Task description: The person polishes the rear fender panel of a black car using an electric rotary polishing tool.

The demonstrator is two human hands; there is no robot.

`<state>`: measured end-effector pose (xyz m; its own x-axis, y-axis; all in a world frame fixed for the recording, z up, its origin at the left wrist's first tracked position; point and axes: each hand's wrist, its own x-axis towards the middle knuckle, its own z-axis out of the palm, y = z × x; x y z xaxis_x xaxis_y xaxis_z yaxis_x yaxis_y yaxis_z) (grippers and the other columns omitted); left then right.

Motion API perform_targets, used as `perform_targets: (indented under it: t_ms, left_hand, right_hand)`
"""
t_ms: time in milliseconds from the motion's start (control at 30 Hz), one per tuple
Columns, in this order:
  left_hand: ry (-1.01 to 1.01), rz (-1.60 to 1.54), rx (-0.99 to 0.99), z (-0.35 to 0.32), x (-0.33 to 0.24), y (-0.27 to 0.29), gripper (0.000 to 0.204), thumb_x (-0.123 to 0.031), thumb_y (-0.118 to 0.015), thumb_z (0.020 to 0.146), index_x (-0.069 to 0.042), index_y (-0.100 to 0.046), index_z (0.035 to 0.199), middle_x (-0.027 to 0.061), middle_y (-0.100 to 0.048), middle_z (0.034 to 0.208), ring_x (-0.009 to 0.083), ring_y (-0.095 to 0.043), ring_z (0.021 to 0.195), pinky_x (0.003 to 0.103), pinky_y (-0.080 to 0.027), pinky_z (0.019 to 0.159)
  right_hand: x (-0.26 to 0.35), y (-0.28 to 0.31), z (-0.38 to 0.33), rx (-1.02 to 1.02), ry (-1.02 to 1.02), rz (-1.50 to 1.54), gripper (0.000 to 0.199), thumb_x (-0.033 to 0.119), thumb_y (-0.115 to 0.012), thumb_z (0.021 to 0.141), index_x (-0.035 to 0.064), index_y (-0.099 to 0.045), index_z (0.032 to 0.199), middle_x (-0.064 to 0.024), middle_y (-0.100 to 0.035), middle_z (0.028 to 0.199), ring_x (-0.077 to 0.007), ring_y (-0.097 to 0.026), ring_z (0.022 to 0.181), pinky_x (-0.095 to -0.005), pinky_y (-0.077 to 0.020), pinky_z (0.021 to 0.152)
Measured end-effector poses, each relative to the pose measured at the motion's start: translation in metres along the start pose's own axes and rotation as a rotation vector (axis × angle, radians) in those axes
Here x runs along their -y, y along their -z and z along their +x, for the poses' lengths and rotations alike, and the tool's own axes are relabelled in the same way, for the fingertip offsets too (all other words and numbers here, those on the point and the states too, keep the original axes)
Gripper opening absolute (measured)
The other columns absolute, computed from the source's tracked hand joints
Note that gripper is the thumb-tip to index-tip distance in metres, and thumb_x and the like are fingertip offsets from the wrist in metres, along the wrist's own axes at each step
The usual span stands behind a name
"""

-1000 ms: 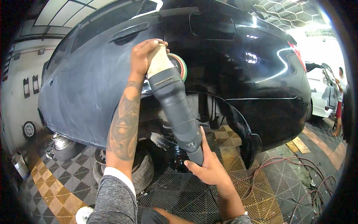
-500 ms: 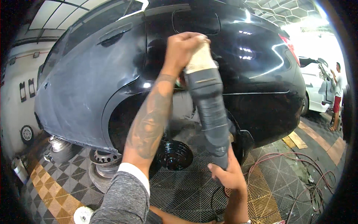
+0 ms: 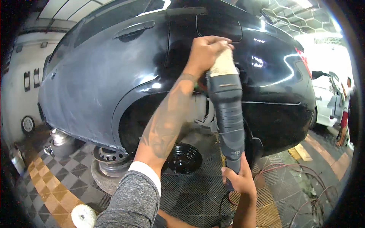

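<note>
The left hand (image 3: 205, 51) is closed over the cloth-wrapped head of a long grey polishing machine (image 3: 227, 110) and holds it against the rear side panel of the dark car (image 3: 114, 76), just above the empty wheel arch. The right hand (image 3: 237, 178) is wrapped around the lower end of the machine's handle, fingers pressed together around it. Under the arch a black wheel hub (image 3: 184, 157) shows, and a white round pad (image 3: 83, 216) lies on the tiled floor (image 3: 49, 182).
</note>
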<state>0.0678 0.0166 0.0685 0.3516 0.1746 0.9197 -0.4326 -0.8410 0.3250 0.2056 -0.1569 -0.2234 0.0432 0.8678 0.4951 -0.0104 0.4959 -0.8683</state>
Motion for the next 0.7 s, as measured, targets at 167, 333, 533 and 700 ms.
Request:
perform_targets:
  t_ms: [167,333,533,700]
  left_hand:
    - [-0.106,0.13,-0.028,-0.021,-0.02,0.076,0.037,-0.017,-0.06,0.093,0.011,-0.063,0.118,0.0225,-0.071,0.106,0.0311,-0.073,0.088,0.04,-0.061,0.081]
    - [0.034,0.053,-0.147,-0.042,-0.05,0.134,0.042,-0.019,-0.059,0.091,0.011,-0.06,0.121,0.0236,-0.069,0.112,0.0355,-0.071,0.097,0.043,-0.059,0.084]
    - [0.069,-0.017,-0.193,-0.038,-0.041,0.142,0.045,-0.023,-0.061,0.091,0.009,-0.059,0.123,0.0216,-0.067,0.111,0.0334,-0.069,0.098,0.043,-0.059,0.081]
    - [0.08,0.045,-0.158,-0.03,-0.039,0.104,0.045,-0.023,-0.061,0.091,0.009,-0.059,0.124,0.0221,-0.067,0.113,0.0335,-0.069,0.099,0.042,-0.059,0.083]
  right_hand:
    - [0.005,-0.032,0.024,0.141,0.078,-0.269,0.107,0.015,-0.07,0.083,0.0094,0.004,0.16,-0.022,-0.063,0.124,-0.034,-0.066,0.097,-0.0401,-0.0511,0.089]
    - [0.014,-0.071,0.044,0.286,0.145,-0.316,0.107,0.018,-0.068,0.084,0.0084,0.008,0.159,-0.0302,-0.062,0.127,-0.0479,-0.064,0.112,-0.0445,-0.047,0.1]
    - [0.014,-0.07,0.047,0.255,0.261,-0.347,0.107,0.018,-0.067,0.084,0.0082,0.009,0.159,-0.0324,-0.062,0.126,-0.0503,-0.062,0.112,-0.0454,-0.0476,0.1]
    - [0.016,-0.051,0.037,0.233,0.187,-0.337,0.107,0.018,-0.068,0.084,0.0082,0.008,0.159,-0.0316,-0.062,0.125,-0.0488,-0.064,0.11,-0.0449,-0.0479,0.099]
